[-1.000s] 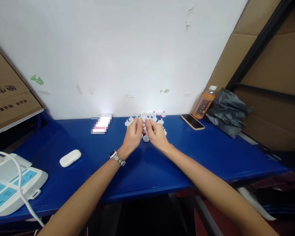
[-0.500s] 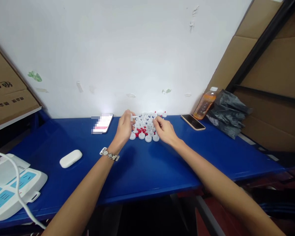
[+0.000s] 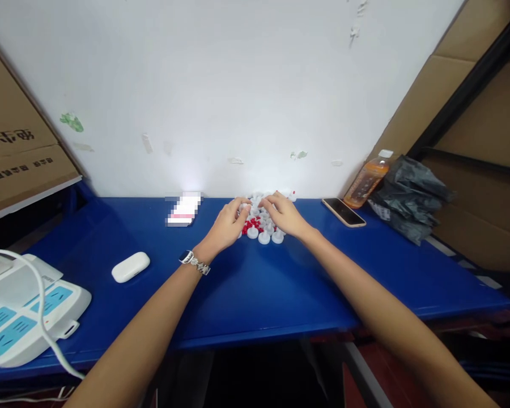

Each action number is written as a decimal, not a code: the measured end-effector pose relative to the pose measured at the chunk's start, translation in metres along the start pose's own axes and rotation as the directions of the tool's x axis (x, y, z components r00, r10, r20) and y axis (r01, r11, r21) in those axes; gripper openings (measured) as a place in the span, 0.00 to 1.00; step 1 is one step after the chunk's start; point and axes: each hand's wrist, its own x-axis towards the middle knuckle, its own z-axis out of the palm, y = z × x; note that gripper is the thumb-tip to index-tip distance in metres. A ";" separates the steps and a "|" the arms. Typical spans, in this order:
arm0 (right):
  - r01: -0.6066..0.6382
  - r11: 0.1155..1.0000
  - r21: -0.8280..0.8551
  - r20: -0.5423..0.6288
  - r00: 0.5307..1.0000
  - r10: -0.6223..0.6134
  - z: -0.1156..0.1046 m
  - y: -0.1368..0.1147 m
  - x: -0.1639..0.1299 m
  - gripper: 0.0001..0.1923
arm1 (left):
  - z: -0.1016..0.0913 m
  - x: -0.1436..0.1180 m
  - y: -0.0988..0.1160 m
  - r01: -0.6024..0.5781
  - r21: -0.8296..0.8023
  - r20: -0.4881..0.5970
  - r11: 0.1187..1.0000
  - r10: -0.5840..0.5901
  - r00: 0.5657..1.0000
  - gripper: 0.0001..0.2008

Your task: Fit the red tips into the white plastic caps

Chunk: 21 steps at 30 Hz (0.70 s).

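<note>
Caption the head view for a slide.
Left hand and right hand at a cluster of white caps and red pieces on a blue table.

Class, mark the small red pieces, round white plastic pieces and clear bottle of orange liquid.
Small red pieces (image 3: 255,222): head view, middle of their cluster.
Round white plastic pieces (image 3: 264,238): head view, a front one's base.
Clear bottle of orange liquid (image 3: 366,182): head view, middle of body.

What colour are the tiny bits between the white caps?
The tiny bits are red; they show best in the head view, just in front of the hands.
</note>
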 end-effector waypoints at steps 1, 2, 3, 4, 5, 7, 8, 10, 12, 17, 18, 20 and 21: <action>-0.028 0.996 0.079 -0.025 0.999 0.030 -0.002 0.001 -0.004 0.19 | 0.001 0.000 0.001 -0.010 -0.003 0.019 1.000 0.010 1.000 0.18; -0.051 0.986 0.161 -0.026 0.998 0.056 -0.004 0.001 -0.009 0.20 | 0.001 -0.001 0.001 -0.020 -0.012 0.039 1.000 0.020 0.999 0.19; -0.070 0.968 0.239 -0.011 0.997 0.075 -0.005 0.000 -0.013 0.21 | 0.002 -0.002 0.002 -0.027 -0.023 0.056 0.999 0.029 0.998 0.20; -0.086 0.947 0.309 0.016 0.996 0.085 -0.005 -0.001 -0.017 0.22 | 0.003 -0.002 0.004 -0.033 -0.032 0.064 0.999 0.035 0.997 0.20; -0.098 0.925 0.368 0.043 0.995 0.088 -0.005 -0.004 -0.020 0.22 | 0.003 -0.002 0.005 -0.036 -0.037 0.063 0.999 0.038 0.997 0.20; -0.105 0.884 0.456 0.058 0.994 0.088 -0.003 -0.009 -0.024 0.23 | 0.004 -0.003 0.007 -0.046 -0.032 0.035 0.998 0.047 0.998 0.20; -0.106 0.865 0.490 0.048 0.994 0.094 -0.002 -0.012 -0.025 0.23 | 0.005 -0.003 0.007 -0.058 -0.028 0.018 0.998 0.058 0.998 0.19; -0.106 0.834 0.541 0.018 0.993 0.115 -0.001 -0.017 -0.026 0.22 | 0.005 -0.004 0.009 -0.090 -0.029 -0.010 0.995 0.090 0.996 0.18; -0.102 0.814 0.572 -0.017 0.991 0.136 -0.001 -0.022 -0.026 0.21 | 0.005 -0.005 0.010 -0.113 -0.029 -0.016 0.993 0.113 0.993 0.17; -0.084 0.798 0.597 -0.079 0.983 0.163 -0.001 -0.029 -0.028 0.17 | -0.001 -0.004 0.009 -0.105 0.011 -0.008 0.994 0.105 0.994 0.18; -0.079 0.806 0.587 -0.091 0.983 0.162 -0.001 -0.029 -0.028 0.16 | -0.003 -0.003 0.007 -0.104 0.026 -0.001 0.994 0.104 0.995 0.18; -0.076 0.828 0.556 -0.090 0.985 0.150 0.002 -0.029 -0.025 0.14 | -0.009 0.000 0.000 -0.103 0.059 0.026 0.993 0.101 0.994 0.18; -0.079 0.839 0.538 -0.074 0.987 0.141 0.004 -0.029 -0.022 0.13 | -0.013 0.001 -0.004 -0.099 0.076 0.045 0.992 0.095 0.994 0.18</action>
